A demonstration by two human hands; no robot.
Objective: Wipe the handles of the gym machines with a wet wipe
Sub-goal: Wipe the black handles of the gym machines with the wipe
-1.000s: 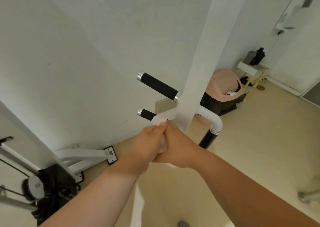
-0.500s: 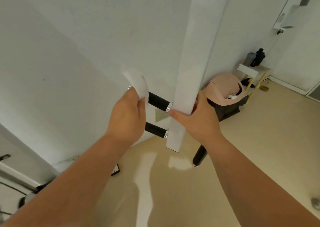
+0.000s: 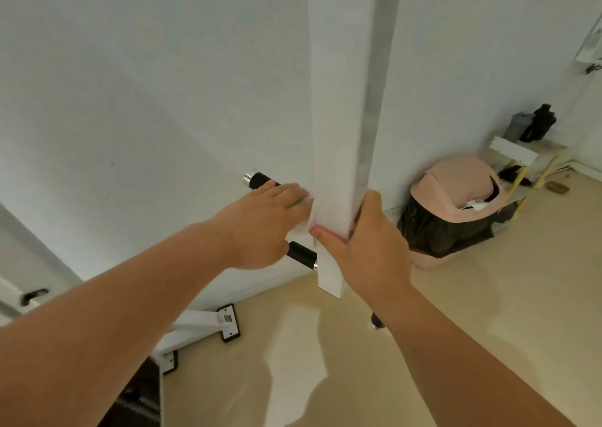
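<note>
At post (image 3: 338, 133): left fingers (image 3: 286, 192) flat on wipe (image 3: 299, 227), right fingers (image 3: 371, 198) gripping; bin (image 3: 456, 172) holds scrap (image 3: 477, 205).

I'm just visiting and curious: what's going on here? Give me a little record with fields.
Left hand: lies over the upper handle, pressing a wet wipe on it
Right hand: grips the white post
Lower handle: black, showing below the left hand
Background: pink bin by the wall
</note>
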